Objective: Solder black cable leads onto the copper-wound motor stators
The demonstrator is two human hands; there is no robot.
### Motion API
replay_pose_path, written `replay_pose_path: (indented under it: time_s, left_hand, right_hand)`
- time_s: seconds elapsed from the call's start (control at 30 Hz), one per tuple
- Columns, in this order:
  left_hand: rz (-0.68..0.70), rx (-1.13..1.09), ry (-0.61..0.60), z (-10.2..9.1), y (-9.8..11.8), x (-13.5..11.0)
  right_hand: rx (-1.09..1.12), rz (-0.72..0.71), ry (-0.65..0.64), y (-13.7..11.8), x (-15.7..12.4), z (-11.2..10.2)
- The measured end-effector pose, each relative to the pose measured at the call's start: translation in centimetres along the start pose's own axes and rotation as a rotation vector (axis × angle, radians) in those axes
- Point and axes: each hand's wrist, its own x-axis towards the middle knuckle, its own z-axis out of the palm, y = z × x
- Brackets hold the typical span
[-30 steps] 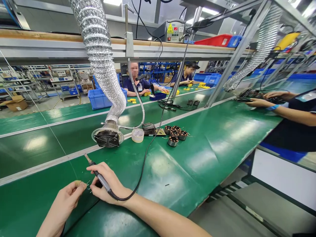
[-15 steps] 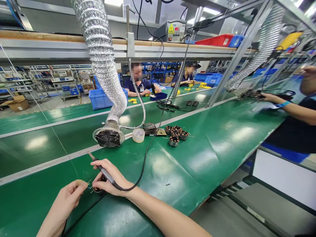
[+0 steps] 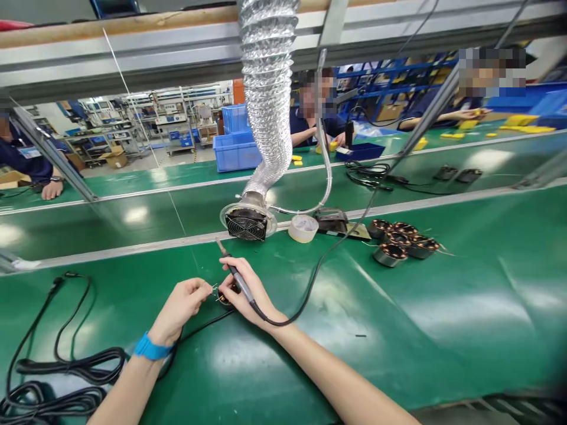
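My right hand (image 3: 244,294) is closed round a soldering iron (image 3: 234,275), its tip pointing up and away toward the fan. Its fingers also press on a small dark coil part (image 3: 224,301) on the green bench (image 3: 398,330). My left hand (image 3: 181,307), with a blue wristband (image 3: 150,348), is pinched on thin wire leads sticking out of that part. The iron's black cable (image 3: 310,283) runs off to the right and back.
A fume fan (image 3: 246,222) on a silver flexible duct (image 3: 268,106) sits just behind my hands, with a tape roll (image 3: 303,228) and an iron stand (image 3: 333,221) beside it. Several copper-wound coils (image 3: 401,240) lie right. Black cables (image 3: 57,378) coil at left. Other people work across the benches.
The view has swung left and down, bringing the fan and my hands to the centre. Both hands stay on the small part, with the iron still held in the right.
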Motion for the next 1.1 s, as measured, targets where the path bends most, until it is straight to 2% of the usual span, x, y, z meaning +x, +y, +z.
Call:
replay_pose_path:
  time_s: [0.3,0.5,0.6,0.73,0.83,1.1]
  left_hand:
    - [0.077,0.089,0.05,0.5,0.1,-0.4]
    - [0.055,0.114,0.059,0.3,0.1,-0.2]
    - [0.049,0.108,0.058,0.3,0.2,-0.3]
    - [0.054,0.075,0.045,0.2,0.1,-0.3]
    - [0.042,0.061,0.045,0.2,0.1,-0.3]
    - [0.023,0.05,0.041,0.3,0.3,-0.4]
  right_hand:
    - [-0.075,-0.004,0.043,0.0,-0.2,0.3]
    - [-0.182,-0.027,0.244,-2.1,-1.1,-0.8]
    - [-0.293,-0.122,0.297,-2.7,-2.0,-1.3]
    - [-0.432,-0.28,0.27,-3.1,-2.8,-1.5]
    - [-0.473,-0.333,0.254,-3.4,-2.7,-1.3]
    - [-0.423,-0.254,0.204,-3.5,-2.3,-1.1]
